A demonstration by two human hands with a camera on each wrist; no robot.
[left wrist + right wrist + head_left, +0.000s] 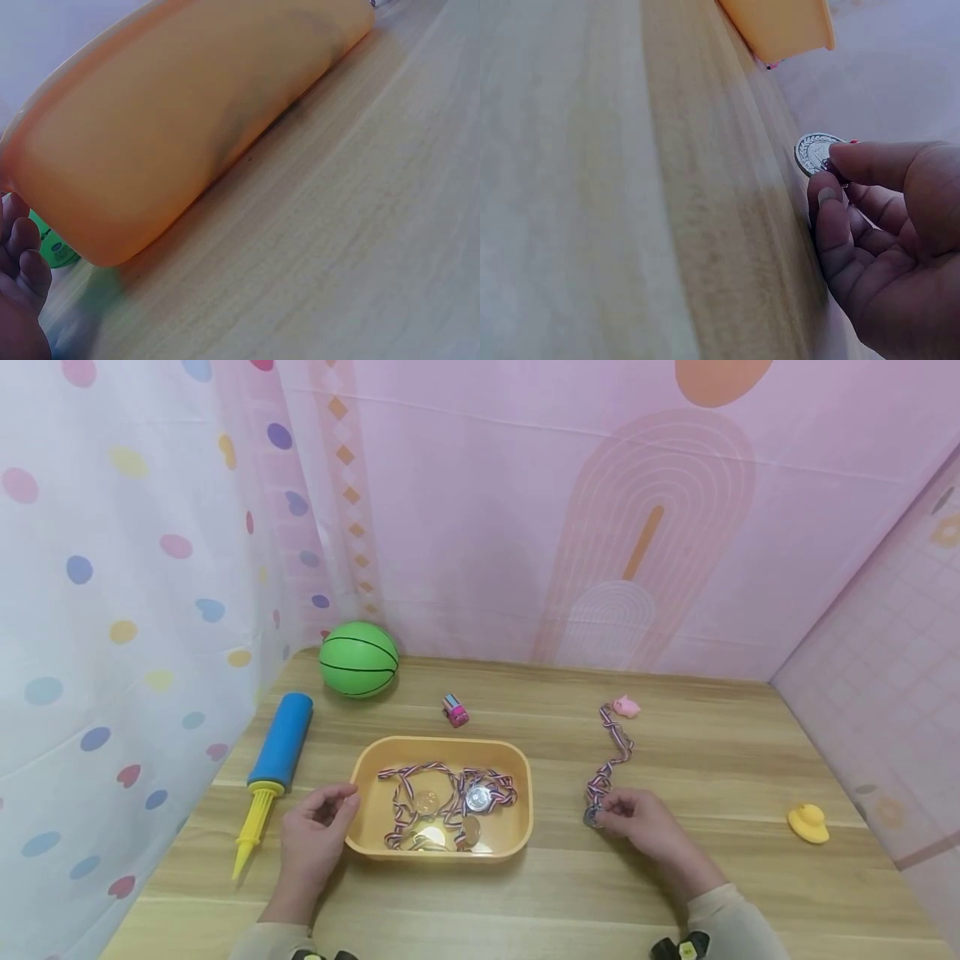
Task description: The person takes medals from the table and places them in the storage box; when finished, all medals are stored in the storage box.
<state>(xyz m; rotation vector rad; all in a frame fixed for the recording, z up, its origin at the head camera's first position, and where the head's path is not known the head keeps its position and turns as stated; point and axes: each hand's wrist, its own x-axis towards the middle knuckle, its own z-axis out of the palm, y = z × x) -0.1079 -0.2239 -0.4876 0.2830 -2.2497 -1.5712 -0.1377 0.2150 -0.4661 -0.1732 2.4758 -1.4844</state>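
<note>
A silver medal (814,154) is pinched between the thumb and fingers of my right hand (643,823), low over the table to the right of the orange basin (442,857). Its striped ribbon (621,739) trails away across the wood toward a small pink pig toy (626,707). At the basin's left end, my left hand (318,831) grips the rim with thumb and forefinger. Inside the basin lie a silver medal (477,798), a gold medal (427,802) and a bronze-coloured medal (470,832) among tangled striped ribbons. Glare covers part of the basin's floor.
Left of the basin lies a blue and yellow hand pump (281,741). Behind stand a green ball (359,660) and a small pink toy car (455,711). A yellow hat-shaped toy (808,823) sits at the far right of the table (720,752). Patterned curtains border the table.
</note>
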